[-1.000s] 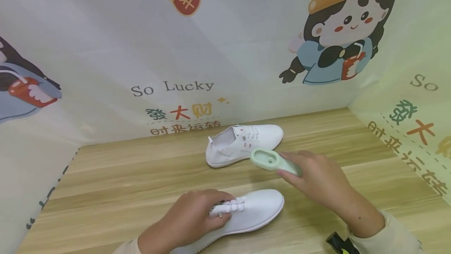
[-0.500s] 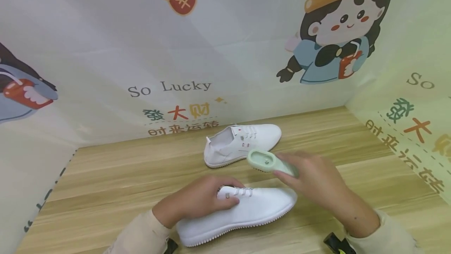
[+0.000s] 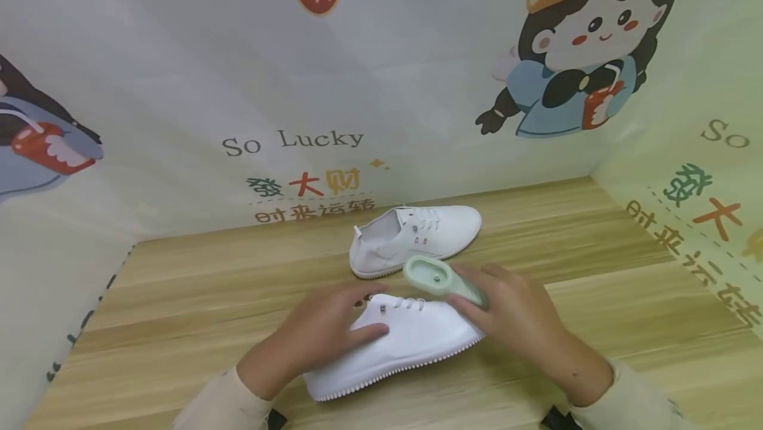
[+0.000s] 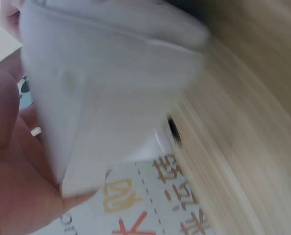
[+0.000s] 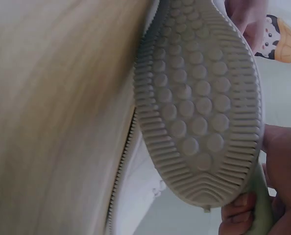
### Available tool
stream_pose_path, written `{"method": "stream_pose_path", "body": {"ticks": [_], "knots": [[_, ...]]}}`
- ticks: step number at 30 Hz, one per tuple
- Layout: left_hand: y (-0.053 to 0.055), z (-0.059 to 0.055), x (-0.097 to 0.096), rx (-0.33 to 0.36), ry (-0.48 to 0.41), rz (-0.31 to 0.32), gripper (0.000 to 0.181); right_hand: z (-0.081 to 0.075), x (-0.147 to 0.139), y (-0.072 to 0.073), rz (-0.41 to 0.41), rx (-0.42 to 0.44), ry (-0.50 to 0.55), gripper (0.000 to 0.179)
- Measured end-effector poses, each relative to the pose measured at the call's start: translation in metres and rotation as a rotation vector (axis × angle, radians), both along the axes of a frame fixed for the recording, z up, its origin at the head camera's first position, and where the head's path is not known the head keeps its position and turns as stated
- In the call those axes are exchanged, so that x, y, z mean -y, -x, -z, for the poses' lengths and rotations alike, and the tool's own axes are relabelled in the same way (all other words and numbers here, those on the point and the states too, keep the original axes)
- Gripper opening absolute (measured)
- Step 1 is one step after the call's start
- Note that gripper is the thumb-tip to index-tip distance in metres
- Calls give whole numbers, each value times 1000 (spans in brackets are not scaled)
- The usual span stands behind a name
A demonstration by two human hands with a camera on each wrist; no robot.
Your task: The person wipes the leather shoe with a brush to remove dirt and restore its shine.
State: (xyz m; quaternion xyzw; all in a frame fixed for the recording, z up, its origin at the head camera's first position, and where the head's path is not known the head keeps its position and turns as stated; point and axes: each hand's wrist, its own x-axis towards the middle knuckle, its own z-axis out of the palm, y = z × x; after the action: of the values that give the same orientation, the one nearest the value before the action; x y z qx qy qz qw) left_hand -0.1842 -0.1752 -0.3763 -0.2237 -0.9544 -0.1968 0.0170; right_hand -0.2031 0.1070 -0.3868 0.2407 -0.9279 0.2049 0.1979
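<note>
My left hand (image 3: pixel 318 324) grips a white lace-up shoe (image 3: pixel 411 344) at its opening, thumb on the near side. This shoe is raised off the floor and tilted; its studded sole (image 5: pixel 199 107) faces the right wrist camera. Blurred and close, the shoe's heel end (image 4: pixel 111 73) fills much of the left wrist view. My right hand (image 3: pixel 512 311) holds a pale green brush (image 3: pixel 429 274) by the handle. The brush head is over the shoe's laces and toe; its bristles are hidden, and I cannot tell whether they touch.
A second white shoe (image 3: pixel 447 226) lies on the wood-patterned surface (image 3: pixel 226 277) behind the held one, toe to the right. Printed cloth walls (image 3: pixel 417 99) close off the back and both sides.
The gripped shoe has risen and come further into view, then shifted slightly left. The brush has moved left and down, close over the shoe. The far shoe has stayed in place.
</note>
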Motion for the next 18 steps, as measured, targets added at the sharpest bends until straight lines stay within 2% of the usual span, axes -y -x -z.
{"method": "stream_pose_path", "body": {"ticks": [3,5,8,10,13,18], "knots": [[-13,-2,12,-72,56,-97,63,3,1,1,7,-24,5,43],[-22,-4,20,-78,92,-199,68,4,2,1,12,-31,-4,43],[-34,-6,28,9,124,-348,71,5,2,2,14,-27,-23,44],[-40,-5,29,78,140,-412,71,5,2,2,18,-27,-34,44],[-43,-2,28,132,139,-414,62,5,1,2,24,-25,-41,44],[-44,6,26,108,69,-373,39,4,1,2,20,-17,-38,44]]}}
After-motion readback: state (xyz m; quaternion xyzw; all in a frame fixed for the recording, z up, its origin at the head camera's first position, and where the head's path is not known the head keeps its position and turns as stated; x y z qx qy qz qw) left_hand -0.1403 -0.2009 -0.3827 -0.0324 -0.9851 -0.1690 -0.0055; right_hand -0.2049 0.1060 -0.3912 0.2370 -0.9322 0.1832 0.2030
